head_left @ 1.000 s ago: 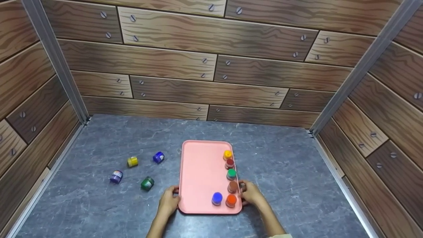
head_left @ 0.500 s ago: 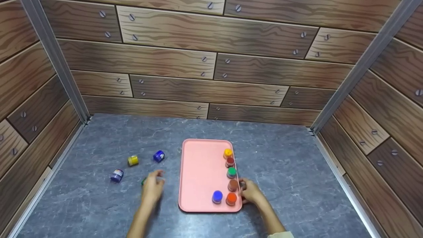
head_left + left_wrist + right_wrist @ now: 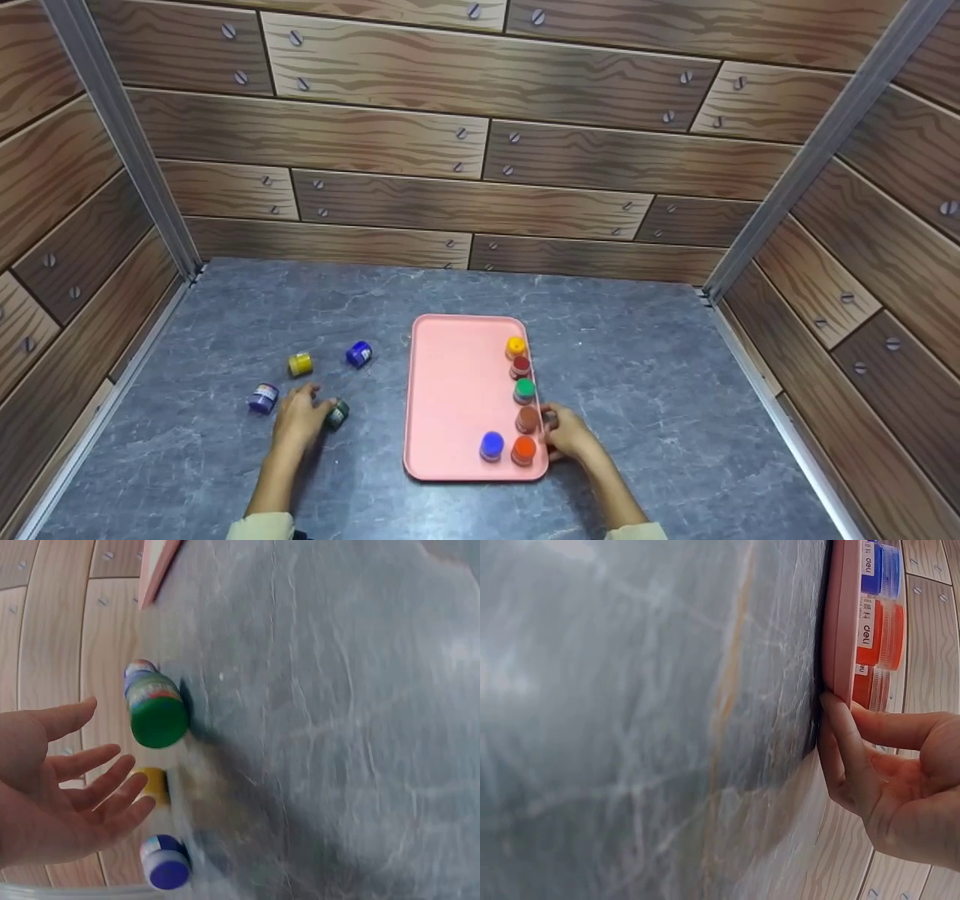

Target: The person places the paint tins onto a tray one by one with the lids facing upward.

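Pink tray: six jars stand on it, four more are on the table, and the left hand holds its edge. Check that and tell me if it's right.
Wrong hand: the right hand holds the edge of the pink tray, as the right wrist view shows; the left hand is by the dark green jar. The rest stands.

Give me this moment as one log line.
left hand: beside green cylindrical jar, lying sideways | right hand: pinches pink rectangular tray | on tray: six upright multicoloured jars
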`<state>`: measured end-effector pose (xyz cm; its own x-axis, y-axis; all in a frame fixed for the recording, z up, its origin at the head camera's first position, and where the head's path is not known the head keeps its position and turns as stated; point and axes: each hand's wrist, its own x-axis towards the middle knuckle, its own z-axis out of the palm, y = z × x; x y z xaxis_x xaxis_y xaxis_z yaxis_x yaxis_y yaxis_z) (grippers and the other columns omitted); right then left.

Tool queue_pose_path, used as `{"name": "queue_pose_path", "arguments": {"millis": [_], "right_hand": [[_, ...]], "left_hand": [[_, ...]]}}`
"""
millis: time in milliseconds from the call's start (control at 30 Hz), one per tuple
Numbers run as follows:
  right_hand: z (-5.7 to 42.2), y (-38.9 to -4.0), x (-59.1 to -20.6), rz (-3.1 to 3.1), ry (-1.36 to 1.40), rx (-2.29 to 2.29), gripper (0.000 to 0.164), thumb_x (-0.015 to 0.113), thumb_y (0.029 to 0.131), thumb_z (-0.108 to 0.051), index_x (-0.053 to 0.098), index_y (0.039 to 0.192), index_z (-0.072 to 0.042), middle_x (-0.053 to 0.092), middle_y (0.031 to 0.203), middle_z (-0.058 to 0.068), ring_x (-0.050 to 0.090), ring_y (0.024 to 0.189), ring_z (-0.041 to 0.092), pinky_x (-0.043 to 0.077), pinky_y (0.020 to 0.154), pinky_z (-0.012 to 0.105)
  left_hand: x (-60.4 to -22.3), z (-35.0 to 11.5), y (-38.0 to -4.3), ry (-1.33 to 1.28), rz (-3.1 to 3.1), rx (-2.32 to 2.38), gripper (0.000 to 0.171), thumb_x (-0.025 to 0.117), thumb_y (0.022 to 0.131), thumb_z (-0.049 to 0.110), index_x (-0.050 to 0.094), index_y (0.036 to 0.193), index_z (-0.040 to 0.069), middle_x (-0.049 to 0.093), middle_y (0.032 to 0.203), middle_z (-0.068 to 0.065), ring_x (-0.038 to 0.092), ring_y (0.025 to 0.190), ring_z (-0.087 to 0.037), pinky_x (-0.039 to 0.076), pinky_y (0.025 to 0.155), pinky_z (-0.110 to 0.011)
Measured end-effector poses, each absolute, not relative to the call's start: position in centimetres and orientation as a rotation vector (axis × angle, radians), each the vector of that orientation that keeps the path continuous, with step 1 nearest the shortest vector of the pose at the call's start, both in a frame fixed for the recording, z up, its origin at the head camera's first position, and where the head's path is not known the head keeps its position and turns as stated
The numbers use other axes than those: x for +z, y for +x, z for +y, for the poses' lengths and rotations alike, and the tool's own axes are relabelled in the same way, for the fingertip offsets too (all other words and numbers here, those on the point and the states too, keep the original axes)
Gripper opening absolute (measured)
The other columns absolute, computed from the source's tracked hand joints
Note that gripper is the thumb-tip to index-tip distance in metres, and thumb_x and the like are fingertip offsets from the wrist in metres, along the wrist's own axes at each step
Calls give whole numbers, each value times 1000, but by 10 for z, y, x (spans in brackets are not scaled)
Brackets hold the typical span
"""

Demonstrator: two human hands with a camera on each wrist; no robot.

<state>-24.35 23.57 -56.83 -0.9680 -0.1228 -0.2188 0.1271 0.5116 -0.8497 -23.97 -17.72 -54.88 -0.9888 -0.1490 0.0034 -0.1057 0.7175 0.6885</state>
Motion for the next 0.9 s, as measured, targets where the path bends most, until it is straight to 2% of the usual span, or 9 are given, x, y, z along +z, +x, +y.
{"name": "queue_pose_path", "arguments": {"millis": [167,333,700,900], "right_hand": [[237,-244,-567,2498,-8,-1448,48,48,68,19,50,115,8,45,72,9,53,55,18,51,45,35],[236,-244,-567,2478,-21,-1464,47,47,69,19,49,115,9,45,73,11,53,57,19,52,45,35],[236,-242,-565,2509,-41,-1459,47,47,66,18,49,113,10,47,70,9,53,53,18,51,44,35],[237,-244,-571,2519,-74,-1448,43,47,67,17,50,110,9,46,69,7,54,53,17,51,43,34]], "left_hand": [[-555,-183,-240,200,-2927,-1174,42,58,86,17,51,113,-16,55,104,-31,49,101,-46,40,85,-51],[-560,-184,-239,214,-2932,-1246,40,57,88,18,53,110,-15,57,100,-26,52,96,-43,42,81,-51],[-563,-177,-239,196,-2954,-1209,40,55,90,18,55,110,-15,54,109,-33,48,103,-49,39,86,-53],[-562,-171,-240,234,-2957,-1189,35,59,86,17,59,105,-13,57,102,-30,53,95,-43,42,80,-50]]}}
